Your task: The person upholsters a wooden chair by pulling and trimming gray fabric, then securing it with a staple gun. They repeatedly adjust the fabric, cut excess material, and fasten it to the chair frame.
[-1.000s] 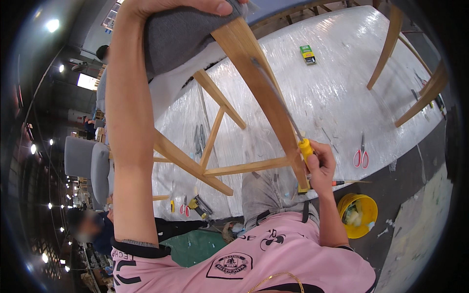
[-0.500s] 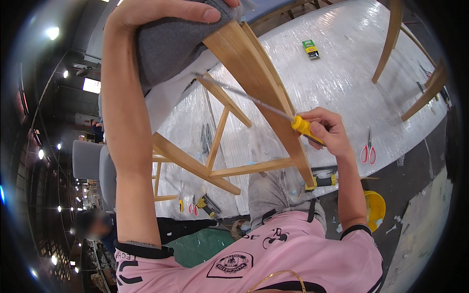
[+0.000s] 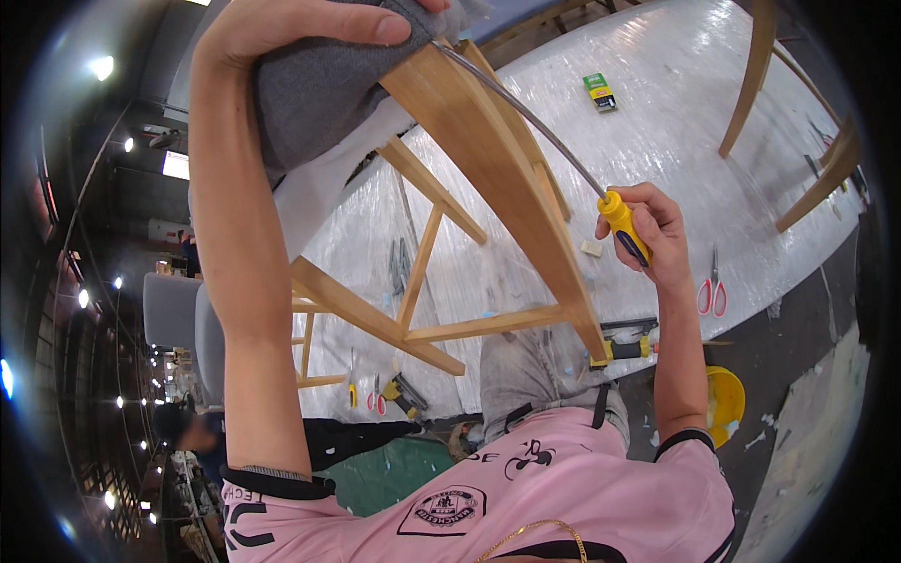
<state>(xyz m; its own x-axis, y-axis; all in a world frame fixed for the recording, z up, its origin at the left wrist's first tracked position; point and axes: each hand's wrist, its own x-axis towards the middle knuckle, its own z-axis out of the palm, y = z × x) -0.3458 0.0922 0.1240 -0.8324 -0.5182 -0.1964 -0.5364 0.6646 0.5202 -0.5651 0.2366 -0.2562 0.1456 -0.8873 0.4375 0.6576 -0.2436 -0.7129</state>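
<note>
Diagonally, a wooden chair leg (image 3: 511,192) lies between the hands (image 3: 300,21) (image 3: 664,246)

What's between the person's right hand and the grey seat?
In the head view, a yellow-handled tool: its metal shaft slants from the right hand past the wooden leg toward the edge of the grey seat; contact there is unclear.

Green-and-yellow box (image 3: 599,92) and red-handled scissors (image 3: 712,298) on a plastic-wrapped work table (image 3: 666,122), well apart, with curved wooden legs (image 3: 751,84) at upper right. Near the table's lower edge, a second pair of scissors (image 3: 379,405) beside a black-and-yellow tool (image 3: 406,396). On the dark floor (image 3: 793,333) at lower right, a partly hidden yellow bucket (image 3: 736,392). At left, gray upholstered seating (image 3: 173,310), a co-worker (image 3: 202,438) and bright ceiling lights (image 3: 101,68).
</note>
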